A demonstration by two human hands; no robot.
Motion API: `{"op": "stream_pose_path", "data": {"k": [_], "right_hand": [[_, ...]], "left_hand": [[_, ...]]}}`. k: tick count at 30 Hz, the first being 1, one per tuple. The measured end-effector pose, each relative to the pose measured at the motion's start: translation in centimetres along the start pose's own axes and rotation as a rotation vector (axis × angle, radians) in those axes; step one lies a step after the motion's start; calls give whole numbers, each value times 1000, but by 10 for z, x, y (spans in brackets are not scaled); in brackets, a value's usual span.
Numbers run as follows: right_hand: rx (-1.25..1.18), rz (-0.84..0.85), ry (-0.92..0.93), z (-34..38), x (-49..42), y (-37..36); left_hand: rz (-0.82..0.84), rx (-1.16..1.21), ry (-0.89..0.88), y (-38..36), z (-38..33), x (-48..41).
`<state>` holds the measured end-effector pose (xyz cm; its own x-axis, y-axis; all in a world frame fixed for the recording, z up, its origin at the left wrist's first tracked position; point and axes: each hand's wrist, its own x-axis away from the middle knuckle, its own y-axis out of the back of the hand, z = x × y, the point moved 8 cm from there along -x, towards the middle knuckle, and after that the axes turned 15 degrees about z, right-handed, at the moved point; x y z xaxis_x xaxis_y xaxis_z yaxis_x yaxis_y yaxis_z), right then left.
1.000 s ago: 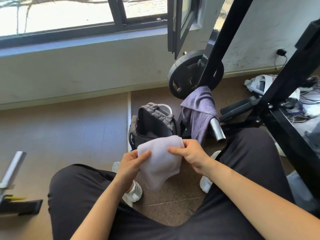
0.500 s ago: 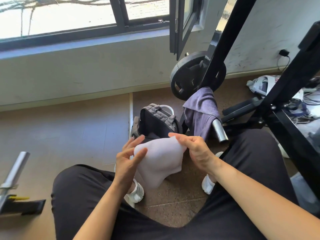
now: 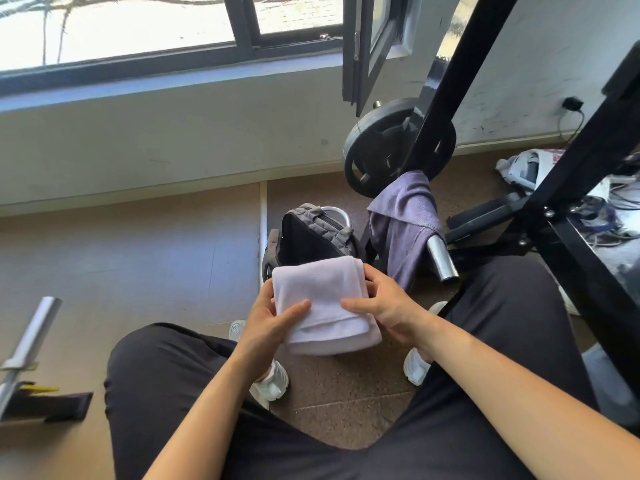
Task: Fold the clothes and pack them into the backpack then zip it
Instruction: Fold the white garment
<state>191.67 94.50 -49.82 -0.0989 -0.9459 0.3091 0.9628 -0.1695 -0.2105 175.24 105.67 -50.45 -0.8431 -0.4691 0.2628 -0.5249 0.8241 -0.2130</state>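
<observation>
Here both hands are carrying a pale folded cloth (image 3: 323,303) in the air above the floor, between the person's knees. The left hand (image 3: 273,320) is gripping its left edge, thumb lying across the top and fingers tucked beneath; the right hand (image 3: 384,306) is doing the same on the right edge, so each grip is closed on the cloth. The bundle's folded layers are showing along the near edge, and its long axis is running from near to far, its far edge overlapping the rim of the backpack (image 3: 311,233).

The backpack is standing open on the floor just beyond the cloth, its dark mouth facing up and toward the person. So the opening is lying straight ahead of and below the grip, roughly in line with the cloth's long axis, and both hands are about equally near it. A forward and downward push would likely be feeding the bundle in. A purple garment (image 3: 401,223) is hanging over a steel bar (image 3: 441,261) just right of the backpack, not yet folded.
</observation>
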Motion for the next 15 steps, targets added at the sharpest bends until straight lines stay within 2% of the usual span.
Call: {"op": "stream_pose_path", "data": {"k": [5,10,13,15], "right_hand": [[-40,2,71,8,1,-1],[-84,29,140,16,4,-5],[-87,-34,130,13,3,0],[-189,-65,44,3,1,5]], "left_hand": [[-82,62,82,3,6,1],[153,214,234,-12,15,1],[154,226,226,-13,16,2],[127,227,176,-9,13,0]]}}
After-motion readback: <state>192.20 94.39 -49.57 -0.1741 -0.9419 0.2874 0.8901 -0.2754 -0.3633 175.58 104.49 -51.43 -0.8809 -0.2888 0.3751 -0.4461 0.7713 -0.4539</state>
